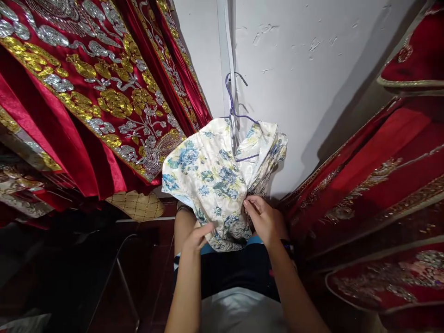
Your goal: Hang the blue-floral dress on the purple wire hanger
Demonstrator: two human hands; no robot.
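Pinching the front edge of the floral shirt [215, 178] between thumb and fingertips, your right hand [262, 217] is nearly closed on the cloth. Your left hand [199, 236] lays its thumb over the shirt's lower side, but its fingers are hidden, so you can't tell how far it is closed. The shirt hangs in front of you on a purple hanger [231, 99], above your lap, before a white wall [294, 60]. Sequined red cloth [114, 88] hangs to your left; red garments [374, 166] hang to your right.
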